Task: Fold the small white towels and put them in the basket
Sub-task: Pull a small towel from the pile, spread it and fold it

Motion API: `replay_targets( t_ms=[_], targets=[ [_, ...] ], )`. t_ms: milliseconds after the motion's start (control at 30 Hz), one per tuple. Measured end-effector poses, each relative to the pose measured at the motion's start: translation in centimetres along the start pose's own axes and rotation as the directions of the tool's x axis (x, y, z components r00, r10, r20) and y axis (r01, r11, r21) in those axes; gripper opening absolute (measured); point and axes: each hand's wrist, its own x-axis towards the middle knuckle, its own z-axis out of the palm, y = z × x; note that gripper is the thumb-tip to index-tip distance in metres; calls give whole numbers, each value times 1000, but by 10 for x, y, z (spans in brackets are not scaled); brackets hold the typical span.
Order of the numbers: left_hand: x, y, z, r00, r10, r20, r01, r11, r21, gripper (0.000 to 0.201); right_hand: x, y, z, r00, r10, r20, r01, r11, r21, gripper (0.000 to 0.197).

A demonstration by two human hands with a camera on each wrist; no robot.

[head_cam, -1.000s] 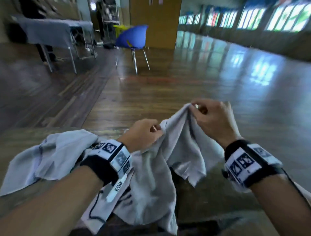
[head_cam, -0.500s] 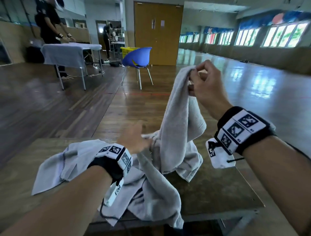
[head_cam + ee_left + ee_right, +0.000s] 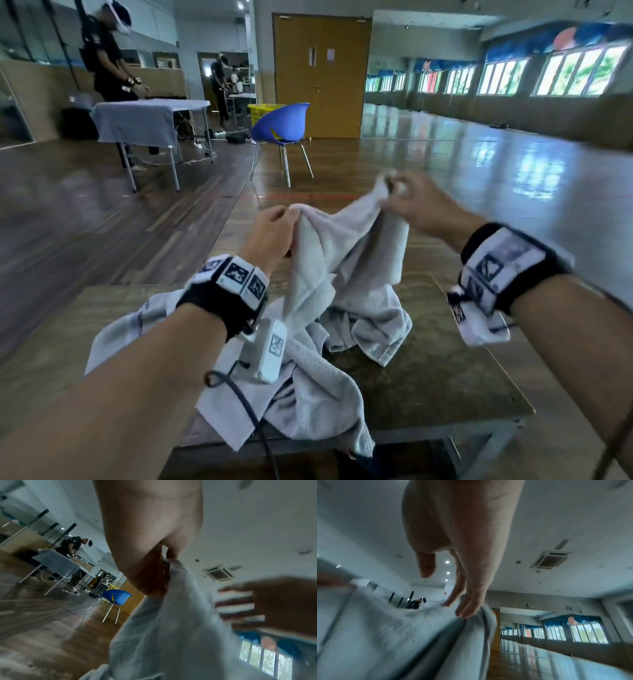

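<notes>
Head view: left hand [image 3: 274,233] and right hand [image 3: 416,202] pinching the top edge of a small white terry towel [image 3: 346,260], lifted above the brown tabletop [image 3: 445,377] — tail dragging on the crumpled white towel pile [image 3: 308,394]. Left wrist view: fingers [image 3: 154,566] clamped on bunched cloth. Right wrist view: fingers [image 3: 467,608] pinching a ridge — a shallow hold, could slip; no basket for the towels identifiable.

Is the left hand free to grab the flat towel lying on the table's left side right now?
Probably not yet. The left hand pinches the lifted towel together with the right hand. The flat towel lies uncovered beside the forearm.
</notes>
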Motion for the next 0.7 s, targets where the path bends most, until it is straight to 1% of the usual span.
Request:
replay_targets(
  t_ms=[33,67,100,133,167,200,267,300,333,367,400,433,467,500,533,567,600,667,700],
  targets=[
    [0,7,-1,1000,-24,0,24,999,-35,32,-14,8,9,997,17,76,-18,1000,10,46],
    [0,11,0,999,-42,16,43,999,-30,33,-30,15,21,986,11,165,-27,995,91,62],
    [-1,14,3,998,-54,45,54,999,3,33,-48,21,36,970,-5,245,-37,985,167,74],
    [-3,14,7,995,-67,78,64,997,42,32,-64,26,52,949,1,317,-64,980,190,83],
    [-7,15,12,991,-79,110,72,995,69,33,-79,31,68,936,15,351,-76,984,161,85],
    [-12,14,17,987,-89,133,79,994,79,34,-91,37,82,946,24,323,-63,992,111,74],
    [-21,13,25,975,-111,194,105,994,41,32,-105,44,101,989,12,144,-20,998,56,34],
    [-27,12,27,961,-133,241,138,990,-6,27,-106,47,104,997,27,66,-32,997,74,22],
    [-33,10,28,945,-149,290,165,986,-29,21,-104,49,104,996,81,23,-83,986,142,20],
    [-38,7,27,930,-152,334,161,987,0,18,-102,49,101,988,150,24,-152,958,244,22],
    [-44,2,23,915,-141,378,120,990,78,17,-100,48,96,974,221,51,-224,906,358,25],
    [-50,-4,20,898,-123,422,55,984,169,20,-99,45,91,954,284,99,-297,833,467,30],
    [-57,-10,18,883,-97,459,-12,973,228,26,-98,41,85,933,321,166,-357,753,553,35],
    [-64,-16,17,873,-62,484,-71,965,251,34,-98,38,79,919,328,219,-392,702,594,39],
    [-70,-21,17,873,-17,487,-115,964,241,43,-99,36,75,912,327,249,-410,684,603,42],
    [-75,-26,18,880,36,473,-152,966,210,48,-100,35,72,909,323,265,-417,690,592,44],
    [-79,-30,20,889,93,448,-187,967,171,44,-100,35,71,905,316,284,-424,700,575,46],
    [-85,-29,23,904,189,383,-253,959,125,20,-102,34,70,903,300,308,-422,753,505,48],
    [-87,-26,24,915,216,340,-269,956,116,13,-103,33,70,905,293,308,-410,792,453,47]
  ],
)
